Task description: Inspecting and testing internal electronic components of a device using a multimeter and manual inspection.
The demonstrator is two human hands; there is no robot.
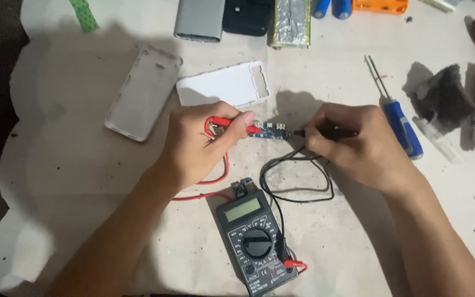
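The left hand [196,144] pinches the red probe [232,123] and the right hand [353,144] the black probe [325,133] — fingers closed tight — tips meeting the small blue circuit board [269,131] on the bench [358,231]. Best to steady both wrists, with the multimeter [255,241] display in view.

Small blue circuit board [269,131] lies flat mid-desk. Red probe [232,123] touches its left end, black probe [325,133] its right; both approx. level, leads trailing toward desk's near edge.
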